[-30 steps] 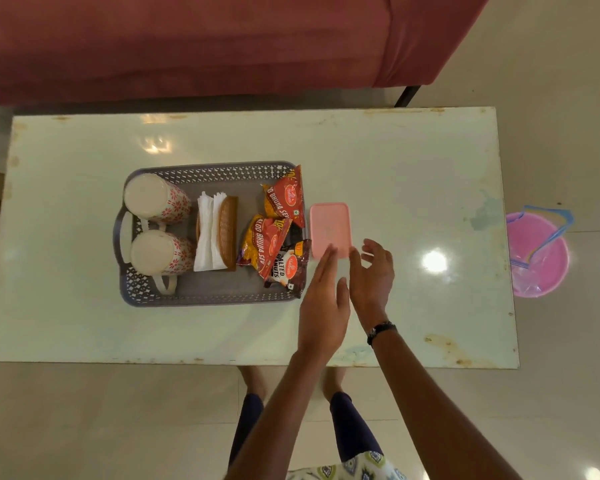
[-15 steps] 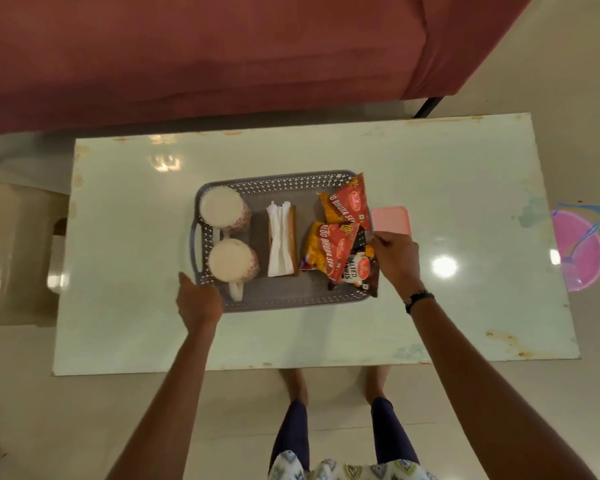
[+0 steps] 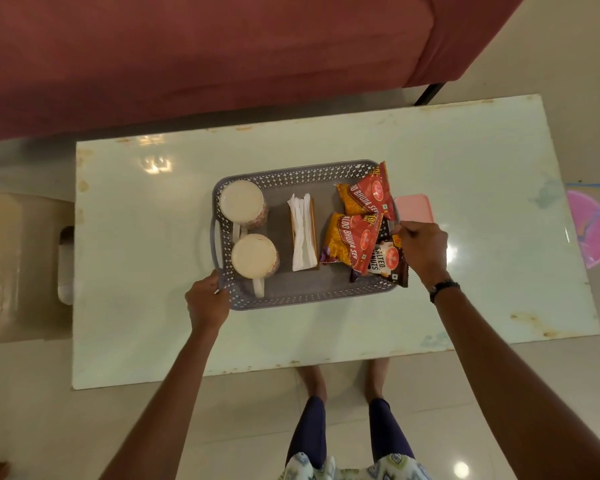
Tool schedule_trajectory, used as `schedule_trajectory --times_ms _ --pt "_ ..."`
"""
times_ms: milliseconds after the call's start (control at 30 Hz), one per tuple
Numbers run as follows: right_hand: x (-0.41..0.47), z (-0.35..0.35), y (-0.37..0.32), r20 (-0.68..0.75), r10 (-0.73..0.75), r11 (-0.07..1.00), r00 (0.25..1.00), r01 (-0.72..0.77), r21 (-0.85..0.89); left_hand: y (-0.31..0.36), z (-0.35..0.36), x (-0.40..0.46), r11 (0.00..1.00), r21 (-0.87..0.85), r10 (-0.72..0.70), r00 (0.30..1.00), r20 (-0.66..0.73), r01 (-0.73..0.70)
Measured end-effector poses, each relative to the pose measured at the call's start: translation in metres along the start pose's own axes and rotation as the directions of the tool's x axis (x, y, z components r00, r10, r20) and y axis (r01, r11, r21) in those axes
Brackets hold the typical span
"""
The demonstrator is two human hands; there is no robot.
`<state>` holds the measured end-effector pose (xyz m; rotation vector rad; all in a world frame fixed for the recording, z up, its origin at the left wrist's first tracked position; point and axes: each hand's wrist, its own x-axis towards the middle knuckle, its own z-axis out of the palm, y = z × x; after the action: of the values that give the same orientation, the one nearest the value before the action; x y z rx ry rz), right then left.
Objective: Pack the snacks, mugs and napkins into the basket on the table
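head-worn view, looking steeply down, table

A pale table carries a grey basket and pink lid.

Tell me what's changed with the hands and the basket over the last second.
Both hands left the pink plastic lid and spread apart. The left hand went to the grey perforated plastic basket and now grips its near left corner; the right hand moved to its right end and closed there. The two mugs, white napkins, snack packets and lid stayed put.
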<state>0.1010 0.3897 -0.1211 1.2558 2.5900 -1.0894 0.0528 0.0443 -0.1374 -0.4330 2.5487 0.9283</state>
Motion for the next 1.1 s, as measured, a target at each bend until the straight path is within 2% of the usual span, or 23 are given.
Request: schedule_trajectory --times_ms 167,300,400,500,700,800,933,1100 --pt "-0.001 0.001 0.001 -0.015 -0.036 0.999 0.999 0.036 0.008 0.005 -0.002 0.004 0.999 0.022 0.037 0.999 0.017 -0.037" --pt "0.002 -0.004 0.01 -0.182 -0.114 0.993 0.977 0.119 0.013 0.003 -0.002 0.001 0.997 0.044 0.059 0.998 0.009 -0.06" --pt "0.014 -0.008 0.022 -0.074 -0.101 0.992 0.992 0.095 -0.078 0.005 -0.002 -0.002 0.995 0.061 0.08 0.997 -0.002 -0.08" --pt "0.02 -0.009 0.028 0.001 -0.18 0.975 0.984 0.178 -0.136 0.005 -0.003 -0.004 0.996 0.047 0.073 0.997 -0.006 -0.073" --pt "0.019 -0.009 0.029 0.012 -0.185 0.97 0.983 0.185 -0.16 0.002 -0.001 -0.004 0.992 0.087 0.091 0.996 -0.01 -0.09" --pt "0.013 -0.013 0.026 0.024 -0.142 0.969 0.99 0.144 -0.2 0.006 -0.002 -0.007 0.993 0.088 0.08 0.996 0.023 -0.082" --pt "-0.009 -0.032 0.012 -0.015 -0.139 0.981 0.99 0.135 -0.139 0.018 -0.01 -0.026 0.988 0.149 0.038 0.998 0.051 -0.046" --pt "-0.047 -0.063 -0.026 -0.03 -0.252 0.964 0.967 0.249 -0.089 0.05 -0.043 -0.07 0.973 0.077 0.217 0.976 0.016 -0.218"
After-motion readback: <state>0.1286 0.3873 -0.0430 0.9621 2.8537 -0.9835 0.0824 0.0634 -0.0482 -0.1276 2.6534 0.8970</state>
